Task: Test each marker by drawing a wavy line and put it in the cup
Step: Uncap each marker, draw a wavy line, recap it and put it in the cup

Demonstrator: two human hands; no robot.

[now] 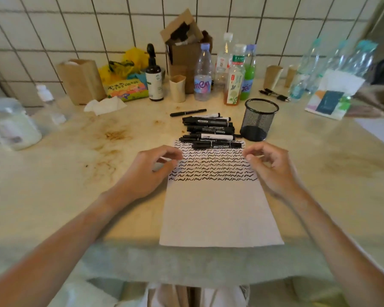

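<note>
A: Grip check: left hand (151, 171) and right hand (268, 167) both hover over the sheet of paper (217, 213) at frame centre, fingers loosely curled, nothing in either. Blurred, so whether the fingertips touch the paper, can't tell.

B: Markers?

A: Pile of black markers (208, 131) just above centre, nearest ones lying on the paper's top edge. One loose marker (187, 112) sits apart, just above the pile. Two or three more pens (274, 94) in the upper right, near the clear bottles (333, 65).

B: Cup?

A: Black mesh cup (259, 119), upright, just right of the pile. Looks empty through the mesh, not certain.

B: Paper state?

A: Upper part covered in rows of wavy lines (211, 165), lower half blank.

B: So step in hand?

A: My read: reach for the next marker. Best done by taking the nearest one off the paper edge with the right hand, left pressing the sheet flat so it doesn't slide. Uncap, draw one wave in the blank band under the last row, recap, drop tip-down into the cup.

B: Risks?

A: Pile may roll if nudged. Paper overhangs the table (53, 173) front edge, so hold it down.
</note>
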